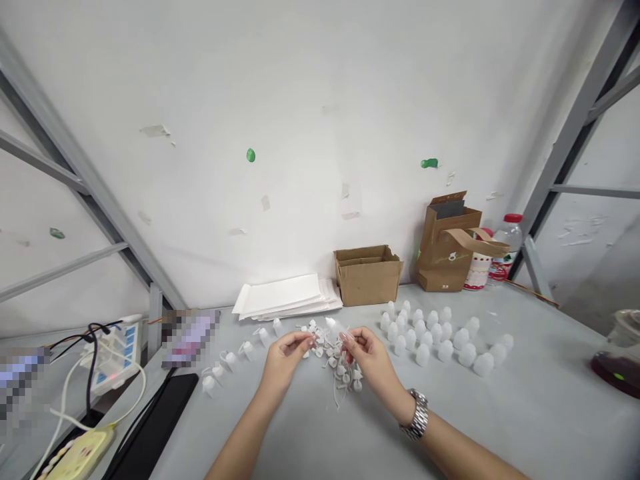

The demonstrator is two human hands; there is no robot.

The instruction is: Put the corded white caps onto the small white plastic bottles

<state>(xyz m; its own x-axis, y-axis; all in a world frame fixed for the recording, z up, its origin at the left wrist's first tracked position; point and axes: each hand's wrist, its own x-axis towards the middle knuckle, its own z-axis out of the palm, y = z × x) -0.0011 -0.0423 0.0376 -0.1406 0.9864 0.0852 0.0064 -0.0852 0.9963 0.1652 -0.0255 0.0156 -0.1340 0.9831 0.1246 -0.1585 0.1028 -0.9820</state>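
Note:
My left hand (286, 355) and my right hand (367, 355) are raised just above the grey table (525, 413), fingers pinched. Between them I hold a small white plastic bottle (334, 329), the right fingertips at one end and the left fingertips at a small white cap piece (311, 341). Under my hands lies a loose pile of small white caps with tether loops (340, 373). A wristwatch (417, 415) is on my right wrist.
Several capped white bottles (440, 337) stand in rows to the right. More caps (225, 363) lie left. Behind are a stack of white sheets (287, 297), an open cardboard box (368, 273), a brown paper bag (447, 243) and a drink bottle (507, 247). A power strip (113, 353) and cables sit left.

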